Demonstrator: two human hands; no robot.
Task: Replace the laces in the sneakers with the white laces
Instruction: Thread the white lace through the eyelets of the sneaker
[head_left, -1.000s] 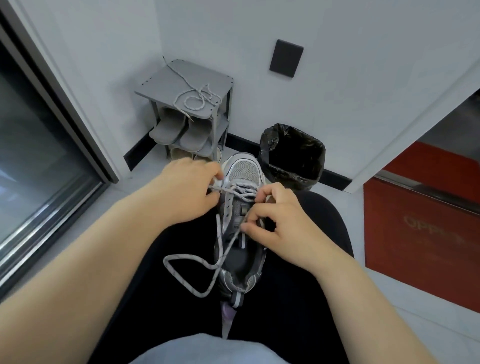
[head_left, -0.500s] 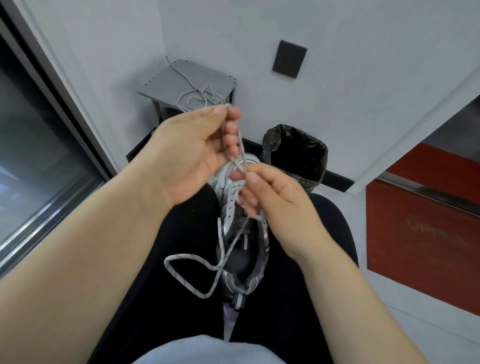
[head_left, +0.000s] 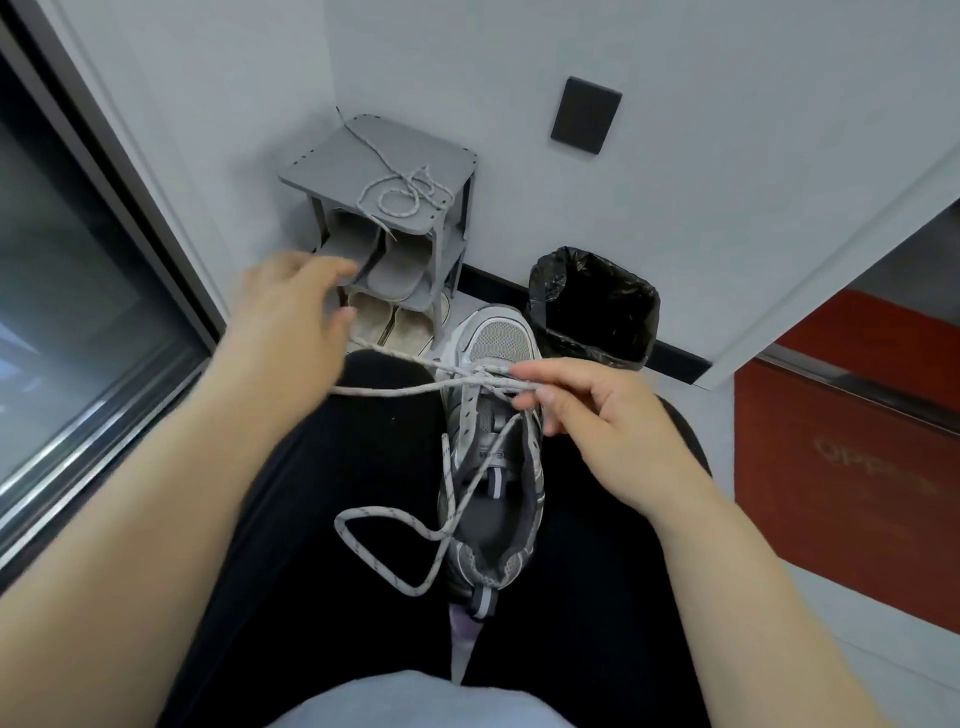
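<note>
So the person is sitting, two thighs in black trousers (head_left: 322, 519), with one grey sneaker (head_left: 498, 343) wedged between them, toe pointing away. Only the one sneaker is in shot.

Against the wall there's one small grey shoe rack (head_left: 332, 166) holding two pairs of slippers: a grey pair (head_left: 395, 265) on the middle shelf and a beige pair (head_left: 405, 327) at the bottom. Just beside it sits one bin (head_left: 597, 312) with a black bag.

Two hands: the right hand (head_left: 608, 431) pinches the threaded lace (head_left: 395, 391) between thumb and forefinger, right at the front eyelets. The left hand (head_left: 291, 317) is out to the left and badly blurred. Two strands run toward it, but honestly can't tell if it grips them.

Two pale speckled laces total. The threaded one also hangs in a loose loop over the left thigh. The spare lace (head_left: 400, 200) lies coiled on top of the rack.
</note>
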